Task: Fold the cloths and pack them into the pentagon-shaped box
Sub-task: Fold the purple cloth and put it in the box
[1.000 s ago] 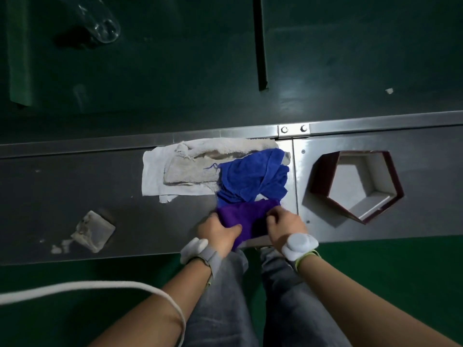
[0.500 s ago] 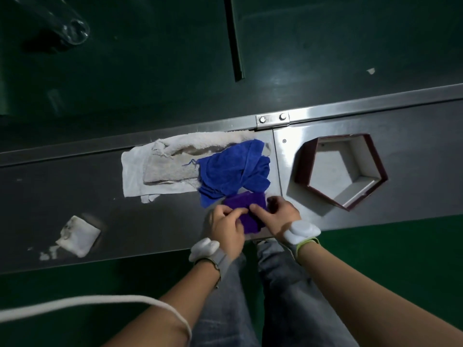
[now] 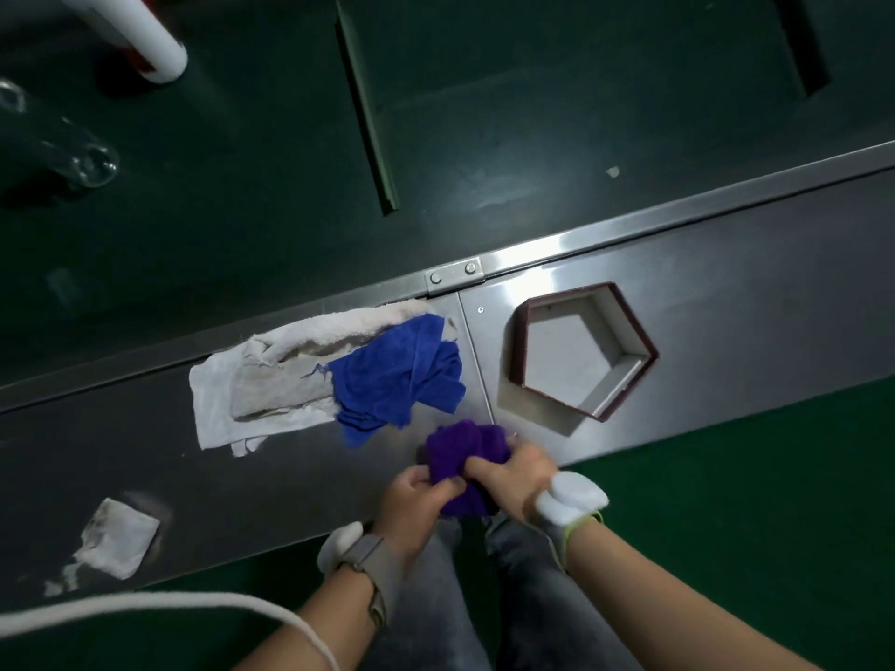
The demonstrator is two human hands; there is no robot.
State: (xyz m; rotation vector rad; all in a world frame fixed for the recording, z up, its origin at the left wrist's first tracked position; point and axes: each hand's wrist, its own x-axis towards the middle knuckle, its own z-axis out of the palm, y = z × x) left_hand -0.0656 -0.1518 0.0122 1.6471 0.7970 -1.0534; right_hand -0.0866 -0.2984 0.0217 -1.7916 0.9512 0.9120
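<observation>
A purple cloth (image 3: 460, 450) is bunched into a small wad at the near edge of the metal table (image 3: 726, 302). My left hand (image 3: 411, 506) grips its lower left side. My right hand (image 3: 516, 479) grips its right side. A crumpled blue cloth (image 3: 397, 380) lies just beyond, overlapping a dirty white cloth (image 3: 261, 385) spread flat. The pentagon-shaped box (image 3: 525, 351), dark red outside and white inside, stands open with nothing in it to the right of the cloths.
A small folded white cloth (image 3: 118, 535) lies at the table's near left. A white cable (image 3: 145, 607) crosses the lower left. A white tube (image 3: 140, 31) and a clear glass vessel (image 3: 72, 157) sit on the dark green surface beyond the table.
The purple cloth went from a flat folded piece to a bunched wad lifted slightly between both hands. The view shifted, bringing the box and cloths higher and to the right.
</observation>
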